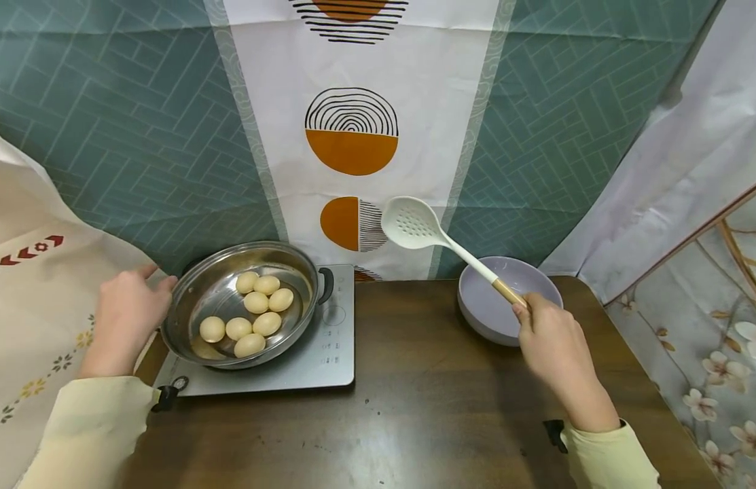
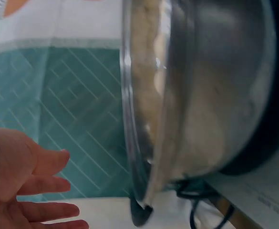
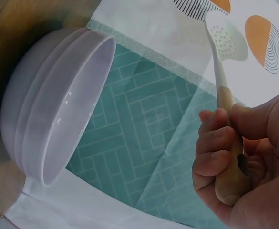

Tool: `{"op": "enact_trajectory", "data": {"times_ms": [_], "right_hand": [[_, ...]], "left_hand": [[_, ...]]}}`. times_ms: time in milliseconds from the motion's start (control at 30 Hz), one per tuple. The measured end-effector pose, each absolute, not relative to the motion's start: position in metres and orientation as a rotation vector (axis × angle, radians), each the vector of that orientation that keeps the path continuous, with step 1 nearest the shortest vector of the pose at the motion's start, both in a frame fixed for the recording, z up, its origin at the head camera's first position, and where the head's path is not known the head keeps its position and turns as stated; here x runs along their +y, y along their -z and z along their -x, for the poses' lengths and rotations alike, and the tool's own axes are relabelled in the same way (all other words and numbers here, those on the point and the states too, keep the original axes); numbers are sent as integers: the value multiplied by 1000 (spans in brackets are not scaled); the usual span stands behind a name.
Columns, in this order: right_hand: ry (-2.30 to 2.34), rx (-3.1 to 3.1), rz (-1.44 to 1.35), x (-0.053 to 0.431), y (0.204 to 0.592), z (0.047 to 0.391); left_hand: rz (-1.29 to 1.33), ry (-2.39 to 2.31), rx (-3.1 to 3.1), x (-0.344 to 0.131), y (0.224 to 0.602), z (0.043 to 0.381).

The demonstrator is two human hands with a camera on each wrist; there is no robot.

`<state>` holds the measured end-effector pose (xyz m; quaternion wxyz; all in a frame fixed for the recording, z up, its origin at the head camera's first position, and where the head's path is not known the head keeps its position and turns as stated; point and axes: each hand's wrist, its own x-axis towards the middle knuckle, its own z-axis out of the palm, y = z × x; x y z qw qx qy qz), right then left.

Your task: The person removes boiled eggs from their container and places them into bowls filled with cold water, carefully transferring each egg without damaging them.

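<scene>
My right hand (image 1: 551,339) grips a white slotted spoon (image 1: 414,224) by its wooden handle (image 3: 231,176), the perforated head raised and pointing up and left. Beneath and behind that hand stands a lavender bowl (image 1: 484,309); its visible inside holds only a few small shiny drops or reflections in the right wrist view. At the left, a steel pan (image 1: 200,302) holds several pale yellowish eggs (image 1: 256,303). My left hand (image 1: 133,309) hovers by the pan's left rim, its fingers loosely extended and apart from the metal in the left wrist view (image 2: 34,186).
The pan sits on a flat white induction cooktop (image 1: 329,363) with a dark side handle (image 1: 326,285) turned right. A dark wooden table (image 1: 414,407) carries everything. Patterned cloths (image 1: 353,68) hang behind, and a cream cloth (image 1: 41,285) drapes at the left.
</scene>
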<state>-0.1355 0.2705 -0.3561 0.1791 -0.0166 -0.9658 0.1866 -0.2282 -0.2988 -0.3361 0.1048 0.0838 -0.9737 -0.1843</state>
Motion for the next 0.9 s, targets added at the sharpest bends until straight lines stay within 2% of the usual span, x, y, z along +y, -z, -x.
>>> {"op": "enact_trajectory", "data": {"times_ms": [333, 900], "right_hand": [[-504, -2711, 41, 271, 354, 140], [-454, -2754, -10, 272, 343, 148]], "left_hand": [[-377, 538, -2936, -321, 355, 234], [-237, 499, -2994, -334, 358, 242]]}}
